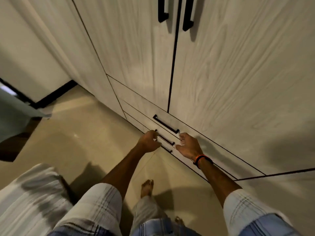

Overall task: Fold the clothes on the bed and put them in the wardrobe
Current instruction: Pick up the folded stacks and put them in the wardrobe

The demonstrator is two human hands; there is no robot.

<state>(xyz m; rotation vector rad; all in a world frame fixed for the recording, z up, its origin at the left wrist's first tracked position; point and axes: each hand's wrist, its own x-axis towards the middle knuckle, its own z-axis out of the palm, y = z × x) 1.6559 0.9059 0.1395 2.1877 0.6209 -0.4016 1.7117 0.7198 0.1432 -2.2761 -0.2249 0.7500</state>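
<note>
The wardrobe (230, 68) stands ahead, two door handles (175, 12) at top; three drawer handles (166, 124) stacked below; left hand (149, 142) and right hand (189, 146) flank the middle one; bed (25, 193) at lower left.

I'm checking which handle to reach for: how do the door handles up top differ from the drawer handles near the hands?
The door handles stand upright as a close pair either side of the door seam; the drawer handles lie level, stacked one below another. The door handles are out of reach above, while the left hand and right hand flank the middle drawer handle. All are slim black bars on pale wood-grain fronts.
</note>
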